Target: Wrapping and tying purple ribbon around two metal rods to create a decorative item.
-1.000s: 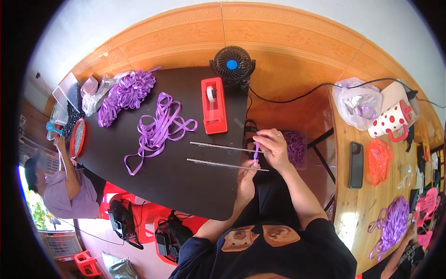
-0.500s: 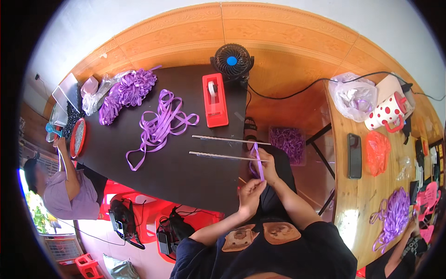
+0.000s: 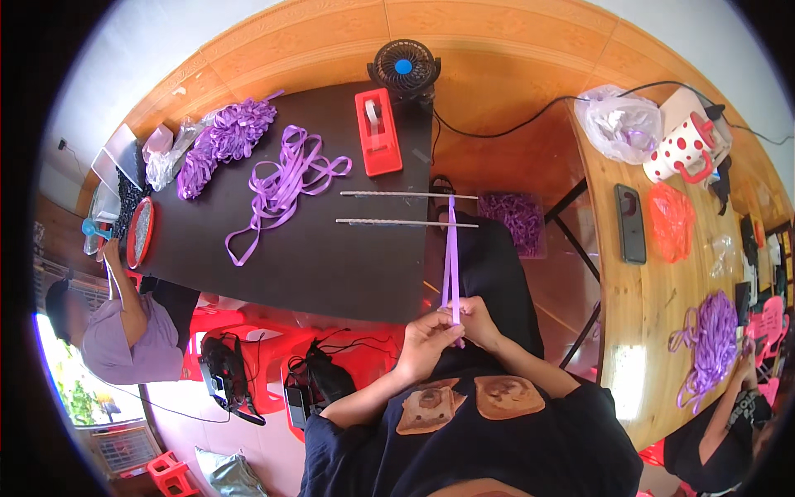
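Note:
Two thin metal rods, the far rod (image 3: 385, 195) and the near rod (image 3: 385, 222), stick out past the right edge of the dark table. A purple ribbon (image 3: 452, 265) hangs on their free ends and runs in narrow strands toward my body. My left hand (image 3: 426, 343) pinches the ribbon close to my chest. Right beside it, my right hand (image 3: 477, 321) is closed on the ribbon too, its fingertips partly hidden behind the strands. On the dark table lies a loose heap of purple ribbon (image 3: 286, 182), left of the rods.
A red tape dispenser (image 3: 378, 137) and black fan (image 3: 403, 66) stand at the back. Beyond the loose heap is a bigger ribbon bundle (image 3: 224, 145). The wooden table (image 3: 617, 315) on the right holds a phone (image 3: 629, 224) and dotted cup (image 3: 681, 149). Co-workers sit at both sides.
Both hands have drawn back from the rods toward my chest, stretching the ribbon into long strands. My right hand has left the rod ends. The view has shifted slightly.

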Tool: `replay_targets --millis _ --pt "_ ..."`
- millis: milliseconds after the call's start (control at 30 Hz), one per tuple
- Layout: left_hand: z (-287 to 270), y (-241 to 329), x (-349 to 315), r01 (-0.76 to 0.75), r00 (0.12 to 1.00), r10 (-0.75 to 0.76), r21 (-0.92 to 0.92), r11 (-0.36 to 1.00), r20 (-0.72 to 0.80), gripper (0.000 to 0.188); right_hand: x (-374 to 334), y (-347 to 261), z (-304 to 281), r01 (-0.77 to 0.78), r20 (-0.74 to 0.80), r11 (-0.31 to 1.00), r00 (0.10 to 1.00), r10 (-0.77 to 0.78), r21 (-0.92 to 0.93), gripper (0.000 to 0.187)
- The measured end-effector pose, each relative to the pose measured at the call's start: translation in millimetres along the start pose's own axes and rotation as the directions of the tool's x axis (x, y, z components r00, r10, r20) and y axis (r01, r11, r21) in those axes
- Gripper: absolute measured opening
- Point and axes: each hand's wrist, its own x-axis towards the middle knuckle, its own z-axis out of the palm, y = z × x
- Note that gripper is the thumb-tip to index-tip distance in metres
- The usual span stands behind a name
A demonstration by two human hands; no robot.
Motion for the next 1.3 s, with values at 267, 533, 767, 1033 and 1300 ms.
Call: replay_targets --millis 267,533,767,1033,1300 --pt "-8.9 2.1 -11.8 -0.029 0.997 0.028 -0.008 1.000 -0.076 0.005 -19.1 53.2 -13.1 0.078 -0.013 0.934 0.996 -0.088 -0.349 0.020" --pt "-1.4 20.3 -33.4 -0.059 0.997 0.059 -0.011 0.998 -0.041 0.005 -20.4 0.6 -1.9 -0.393 -0.175 0.894 0.885 0.431 0.216 0.008" --pt "-11.6 10.4 -35.8 -0.002 0.995 0.001 -0.014 1.000 -0.098 0.005 -17.9 14.2 4.9 -0.319 -0.215 0.912 0.901 0.376 0.257 0.018" --pt "-30.1 -21.3 -1.3 -0.042 0.983 0.062 0.114 0.993 -0.176 0.007 -27.5 43.8 6.5 -0.194 0.001 0.981 0.981 0.194 0.004 0.020" --pt "-40.3 -25.0 -6.6 0.105 0.994 -0.103 0.116 0.988 -0.025 0.009 -25.5 38.9 4.1 -0.241 0.055 0.968 0.968 0.245 -0.074 0.017"
